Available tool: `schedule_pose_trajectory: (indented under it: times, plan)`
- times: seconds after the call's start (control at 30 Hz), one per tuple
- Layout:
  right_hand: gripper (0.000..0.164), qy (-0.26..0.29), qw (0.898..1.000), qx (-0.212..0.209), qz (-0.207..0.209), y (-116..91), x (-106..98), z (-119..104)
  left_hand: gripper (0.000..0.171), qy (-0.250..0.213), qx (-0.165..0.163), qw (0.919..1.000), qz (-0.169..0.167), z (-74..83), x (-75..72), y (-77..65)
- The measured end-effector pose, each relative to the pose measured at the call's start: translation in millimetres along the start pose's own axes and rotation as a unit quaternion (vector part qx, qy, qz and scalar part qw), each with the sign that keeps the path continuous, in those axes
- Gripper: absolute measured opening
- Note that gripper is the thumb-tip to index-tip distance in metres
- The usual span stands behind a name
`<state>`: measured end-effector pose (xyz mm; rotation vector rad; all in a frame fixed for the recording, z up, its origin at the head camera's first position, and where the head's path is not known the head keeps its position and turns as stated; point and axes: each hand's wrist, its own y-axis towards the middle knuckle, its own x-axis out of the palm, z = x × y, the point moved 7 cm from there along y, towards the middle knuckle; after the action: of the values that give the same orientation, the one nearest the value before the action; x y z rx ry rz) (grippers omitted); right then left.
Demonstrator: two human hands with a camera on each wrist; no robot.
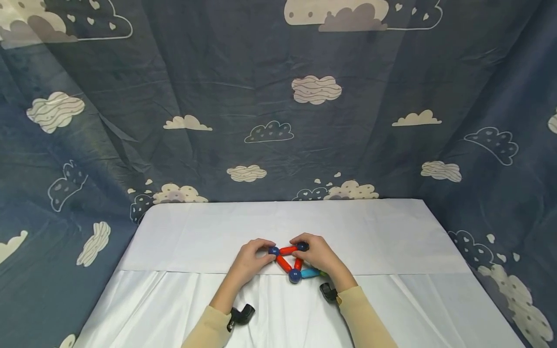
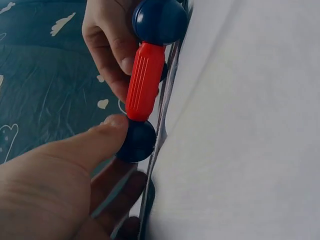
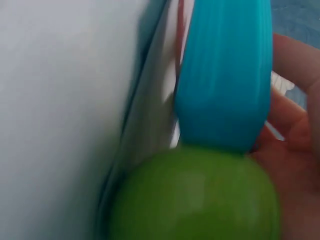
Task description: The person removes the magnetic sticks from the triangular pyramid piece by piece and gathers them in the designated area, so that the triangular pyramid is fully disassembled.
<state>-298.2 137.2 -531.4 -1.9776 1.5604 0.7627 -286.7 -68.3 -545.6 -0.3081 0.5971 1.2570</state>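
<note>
A magnetic ball-and-rod toy joins three dark blue balls with red rods into a triangle between my hands. My left hand (image 1: pixel 252 261) pinches the left blue ball (image 2: pixel 137 142) between thumb and fingers. At the far right corner, my right hand (image 1: pixel 319 253) grips another blue ball (image 1: pixel 302 246), partly covered by its fingers. One red rod (image 2: pixel 145 82) runs from the left ball to the near blue ball (image 1: pixel 295 276). From that near ball a light blue rod (image 3: pixel 225 75) extends right and ends at a green ball (image 3: pixel 195 195), under my right wrist.
A white cloth (image 1: pixel 209 227) covers the table, with a crease across it. Dark blue curtains (image 1: pixel 226 63) with cloud prints hang behind and at both sides. Black wrist cameras sit on the left wrist (image 1: pixel 242 315) and right wrist (image 1: pixel 328 292).
</note>
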Motion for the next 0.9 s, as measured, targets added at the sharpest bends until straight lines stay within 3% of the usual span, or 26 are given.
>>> schedule_pose_trajectory:
  times: [0.23,0.53,0.9]
  plan:
    - [0.021,-0.037,0.999,-0.011,-0.021,4.5,8.0,-4.3,0.025,-0.001,0.060,0.9969,-0.052,6.8,9.9,-1.5]
    - [0.015,-0.058,0.998,-0.026,-0.018,4.9,8.5,-7.3,0.013,0.023,0.066,0.9954,-0.066,11.8,12.4,-3.6]
    - [0.018,-0.056,0.998,0.001,0.014,6.9,5.6,-2.7,0.013,0.010,0.058,0.9959,-0.070,12.2,12.1,-5.4]
